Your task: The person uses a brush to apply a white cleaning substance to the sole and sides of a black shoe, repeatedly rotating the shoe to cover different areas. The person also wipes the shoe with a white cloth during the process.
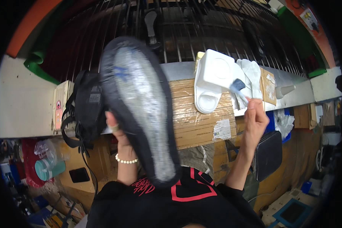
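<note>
A black shoe [142, 106] is held up with its underside facing me; the middle of that underside looks greyish, shiny and wet, with a blue mark near the toe. My left hand [119, 133] grips it along the left edge, partly hidden behind it. Between the fingers of my right hand [255, 117] is the handle of a small brush [238, 86] with dark bristles. The bristles are beside a white plastic container [218, 68], which lies on its side next to a white sheet with a glove-like white cloth [251, 76]. The brush and shoe are apart.
Flattened cardboard [190, 131] covers the bench in front of me. A black bag [88, 100] lies at left, and a nozzle bottle [285, 91] at right. Behind is a rack of metal bars with a grey sole [151, 26]. A phone [79, 174] lies lower left.
</note>
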Demonstrator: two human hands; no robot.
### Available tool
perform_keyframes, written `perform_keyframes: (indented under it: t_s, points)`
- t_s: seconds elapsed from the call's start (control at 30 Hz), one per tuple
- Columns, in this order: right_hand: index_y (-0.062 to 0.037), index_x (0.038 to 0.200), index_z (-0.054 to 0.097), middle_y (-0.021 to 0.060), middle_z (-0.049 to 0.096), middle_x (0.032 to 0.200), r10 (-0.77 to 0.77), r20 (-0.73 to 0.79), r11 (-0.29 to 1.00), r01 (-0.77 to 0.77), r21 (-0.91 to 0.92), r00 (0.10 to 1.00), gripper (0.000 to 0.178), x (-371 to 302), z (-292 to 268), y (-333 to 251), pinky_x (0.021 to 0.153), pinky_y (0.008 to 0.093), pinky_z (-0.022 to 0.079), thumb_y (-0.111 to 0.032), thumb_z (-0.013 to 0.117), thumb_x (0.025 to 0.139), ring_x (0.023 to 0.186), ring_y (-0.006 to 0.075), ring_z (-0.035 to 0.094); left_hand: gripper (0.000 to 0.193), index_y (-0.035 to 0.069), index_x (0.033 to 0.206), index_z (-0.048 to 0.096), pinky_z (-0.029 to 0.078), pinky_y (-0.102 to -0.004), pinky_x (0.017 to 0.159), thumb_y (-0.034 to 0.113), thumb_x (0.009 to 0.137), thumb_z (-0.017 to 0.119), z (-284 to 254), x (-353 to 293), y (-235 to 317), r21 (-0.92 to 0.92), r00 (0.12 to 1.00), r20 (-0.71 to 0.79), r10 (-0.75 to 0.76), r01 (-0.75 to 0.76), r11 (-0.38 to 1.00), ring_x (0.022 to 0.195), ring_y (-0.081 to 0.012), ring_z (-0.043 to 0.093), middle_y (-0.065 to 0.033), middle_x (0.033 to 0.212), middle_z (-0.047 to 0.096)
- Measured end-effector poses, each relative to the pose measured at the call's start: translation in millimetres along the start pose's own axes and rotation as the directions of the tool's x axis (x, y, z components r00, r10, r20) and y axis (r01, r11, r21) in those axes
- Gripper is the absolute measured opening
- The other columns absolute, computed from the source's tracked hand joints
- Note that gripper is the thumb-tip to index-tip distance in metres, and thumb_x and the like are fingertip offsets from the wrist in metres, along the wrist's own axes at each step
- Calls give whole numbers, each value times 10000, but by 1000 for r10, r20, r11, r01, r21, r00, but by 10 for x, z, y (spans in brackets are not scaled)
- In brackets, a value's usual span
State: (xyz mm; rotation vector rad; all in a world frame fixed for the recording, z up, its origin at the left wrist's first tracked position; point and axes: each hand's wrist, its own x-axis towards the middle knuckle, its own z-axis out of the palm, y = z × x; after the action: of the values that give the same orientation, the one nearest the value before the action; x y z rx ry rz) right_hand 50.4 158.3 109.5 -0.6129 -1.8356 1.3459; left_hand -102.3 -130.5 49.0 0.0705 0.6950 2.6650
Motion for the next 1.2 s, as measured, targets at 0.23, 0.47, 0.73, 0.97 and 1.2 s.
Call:
perform_keyframes:
  t_s: [0.23, 0.47, 0.73, 0.97, 1.2]
  points:
    - [-156, 1005, 841, 28, 446, 903, -652, 245, 645, 695, -318, 718, 336, 331, 398, -893, 668, 275, 393, -110, 902, 677, 844, 168, 470, 938, 92, 1587, 321, 405, -513, 1160, 720, 927, 543, 244, -13, -224, 27, 978, 90, -190, 188, 982, 1395, -347, 455, -157, 1588, 388]
    - [-242, 957, 855, -1, 360, 849, -723, 292, 632, 770, -87, 626, 341, 224, 632, -783, 635, 264, 351, -161, 907, 629, 804, 164, 457, 927, 93, 1585, 327, 403, -506, 1161, 724, 935, 521, 190, 9, -100, 55, 982, 92, -163, 158, 986, 1390, -341, 462, -152, 1582, 399]
    - [-163, 1001, 841, 30, 434, 930, -725, 197, 625, 751, -213, 660, 356, 561, 749, -720, 674, 279, 362, -112, 913, 656, 811, 176, 453, 915, 94, 1582, 334, 401, -499, 1162, 729, 944, 496, 125, -37, -68, 45, 979, 109, -172, 168, 985, 1385, -333, 470, -145, 1575, 413]
    - [-223, 854, 857, 20, 366, 942, -644, 428, 701, 713, -3, 635, 315, 103, 582, -767, 691, 286, 380, -234, 963, 557, 840, 197, 447, 906, 95, 1580, 340, 399, -493, 1163, 733, 952, 474, 130, -29, 3, 89, 981, 109, -163, 154, 984, 1380, -327, 476, -140, 1569, 424]
    - [-130, 972, 843, 22, 424, 950, -687, 157, 658, 698, -282, 710, 341, 600, 660, -709, 721, 282, 385, -51, 908, 647, 870, 157, 461, 898, 95, 1578, 346, 397, -487, 1164, 737, 959, 453, 256, -68, -92, 204, 974, 109, -199, 174, 963, 1375, -321, 483, -134, 1562, 436]
